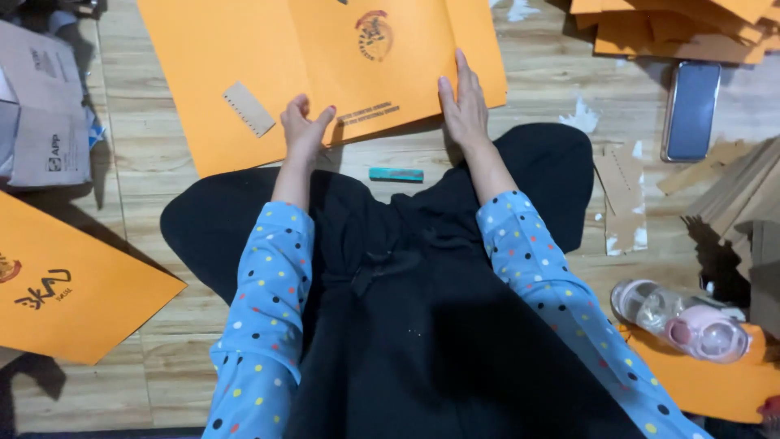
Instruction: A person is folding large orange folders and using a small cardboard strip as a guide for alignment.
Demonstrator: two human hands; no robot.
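Both hands are working the orange sheet (325, 73) on the floor (552, 73) — left hand (302, 130) fingers pinching its near edge, right hand (465, 110) fingers pressing flat, together — a crease seemingly being set.

Both arms reach forward toward 12 o'clock, sleeves in blue with coloured dots covering them to the forearms, wrists bare. The left hand (304, 130) sits at about 11 o'clock, fingers curled loosely inward, thumb raised. The right hand (463, 106) lies at about 1 o'clock, flat and palm down, its 4 fingers straight and close together.
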